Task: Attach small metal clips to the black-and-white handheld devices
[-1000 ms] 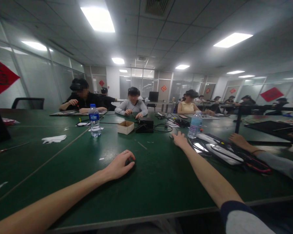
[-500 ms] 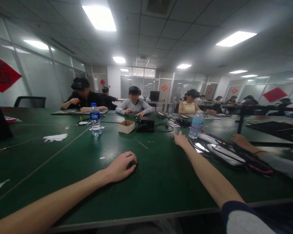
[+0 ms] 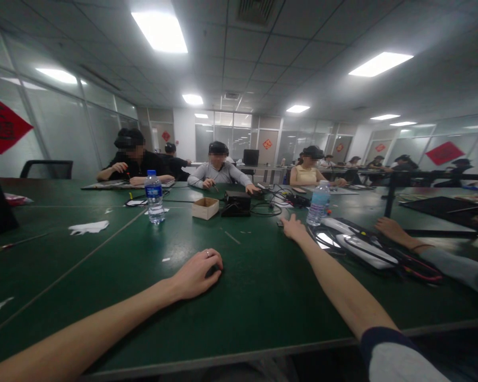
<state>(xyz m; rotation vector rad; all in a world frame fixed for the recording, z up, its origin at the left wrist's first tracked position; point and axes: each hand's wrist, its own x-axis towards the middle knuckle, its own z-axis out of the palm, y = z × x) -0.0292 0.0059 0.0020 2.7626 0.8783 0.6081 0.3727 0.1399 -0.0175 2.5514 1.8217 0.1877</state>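
My left hand (image 3: 197, 271) rests on the green table (image 3: 255, 302), its fingers curved round a small black object (image 3: 212, 270) that looks like a computer mouse. Most of that object is hidden under the fingers. Farther forward, my right hand (image 3: 293, 228) lies low on the table with its fingers stretched out and spread. At its left fingertips is a small dark block (image 3: 280, 224), too small to name. Right beside this hand stands a clear water bottle (image 3: 318, 204).
White devices with black cables (image 3: 366, 249) lie right of my forearm, near another person's hand (image 3: 394, 231). Ahead are an open cardboard box (image 3: 205, 208), a black device (image 3: 236, 204) and a blue-capped bottle (image 3: 154, 199). Several people sit beyond.
The person in grey opposite has reached one hand sideways, toward my right, behind the black device. My view has shifted slightly; both my hands stay in place on the table.
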